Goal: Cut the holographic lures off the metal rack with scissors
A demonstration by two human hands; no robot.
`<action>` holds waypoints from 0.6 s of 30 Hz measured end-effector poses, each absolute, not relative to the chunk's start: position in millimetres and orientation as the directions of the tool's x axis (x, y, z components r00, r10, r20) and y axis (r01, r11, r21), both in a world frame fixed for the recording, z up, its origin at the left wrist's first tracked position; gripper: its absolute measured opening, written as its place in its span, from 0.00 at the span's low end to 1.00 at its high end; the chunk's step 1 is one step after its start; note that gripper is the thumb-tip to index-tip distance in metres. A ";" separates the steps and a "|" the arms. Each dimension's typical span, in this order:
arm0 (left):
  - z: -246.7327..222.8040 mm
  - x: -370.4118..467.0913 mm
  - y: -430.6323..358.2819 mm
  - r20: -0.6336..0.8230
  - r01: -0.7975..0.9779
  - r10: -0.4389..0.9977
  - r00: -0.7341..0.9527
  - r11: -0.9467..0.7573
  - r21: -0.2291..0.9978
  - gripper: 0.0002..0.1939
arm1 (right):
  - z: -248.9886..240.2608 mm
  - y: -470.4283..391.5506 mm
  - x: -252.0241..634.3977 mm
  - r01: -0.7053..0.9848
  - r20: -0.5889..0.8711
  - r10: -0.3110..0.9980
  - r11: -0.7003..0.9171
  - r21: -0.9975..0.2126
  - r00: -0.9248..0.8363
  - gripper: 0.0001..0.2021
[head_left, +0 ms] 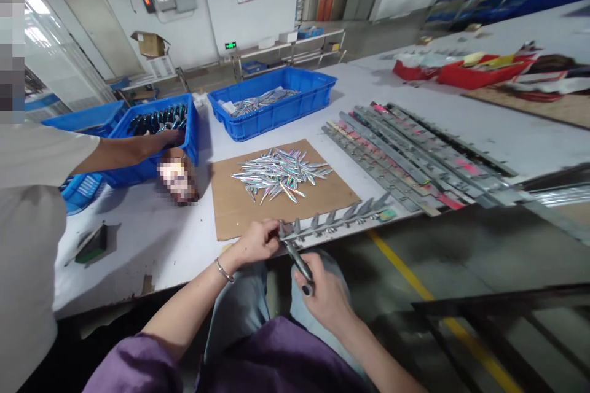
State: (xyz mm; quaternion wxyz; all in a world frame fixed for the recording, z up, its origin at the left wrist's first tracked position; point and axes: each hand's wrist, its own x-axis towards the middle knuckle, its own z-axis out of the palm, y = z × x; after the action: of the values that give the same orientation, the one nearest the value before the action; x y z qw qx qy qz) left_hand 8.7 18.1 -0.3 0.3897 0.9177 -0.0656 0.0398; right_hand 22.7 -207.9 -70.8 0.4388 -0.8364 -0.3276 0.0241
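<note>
Pinching the strip (332, 221) at the table (152, 239) edge, left hand (255, 242) steadies it while right hand (322, 295), closed on pliers (295, 258), works best gripping close beside that pinch.

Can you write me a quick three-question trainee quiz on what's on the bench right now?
1. Which hand pinches the end of the metal strip at the table edge: left or right?
2. True or false: the pile of shiny fish-shaped pieces lies on a cardboard sheet.
3. What does the co-worker's hand reach into: A) a red tray, B) the blue bin of dark-handled tools, C) the blue bin of shiny pieces?

Key
1. Left; the right hand holds the pliers against the strip.
2. True.
3. B.
</note>
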 end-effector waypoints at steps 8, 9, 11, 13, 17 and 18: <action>1.2 4.5 16.4 0.100 -0.115 -0.062 0.993 -0.689 0.715 0.07 | -96.4 -151.5 -28.9 -0.057 -0.016 0.581 0.052 -0.997 0.814 0.31; 0.9 3.7 16.3 0.104 -0.113 -0.054 0.993 -0.687 0.717 0.08 | -96.9 -150.4 -35.7 -0.112 -0.040 0.589 0.087 -0.990 0.807 0.29; -0.2 2.5 15.8 0.113 -0.105 -0.033 0.993 -0.679 0.726 0.11 | -95.5 -157.8 -40.8 -0.188 -0.078 0.594 0.126 -0.974 0.800 0.24; -2.2 1.5 15.2 0.125 -0.101 -0.014 0.992 -0.675 0.731 0.14 | -92.2 -174.0 -36.5 -0.195 -0.091 0.583 0.118 -0.974 0.807 0.22; -8.3 1.4 20.9 0.157 -0.102 0.026 0.987 -0.659 0.745 0.19 | -84.8 -205.0 -21.3 0.005 -0.016 0.499 -0.042 -0.999 0.866 0.21; -9.2 2.6 25.9 0.170 -0.092 0.055 0.984 -0.655 0.750 0.20 | -83.5 -208.9 -19.2 0.053 0.009 0.476 -0.080 -0.995 0.879 0.21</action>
State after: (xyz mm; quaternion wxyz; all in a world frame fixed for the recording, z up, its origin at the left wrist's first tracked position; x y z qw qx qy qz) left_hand 2.6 25.9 -9.2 0.4151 0.9054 -0.0102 0.0890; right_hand -19.2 -208.9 -83.5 0.6525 -0.7169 -0.1846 0.1620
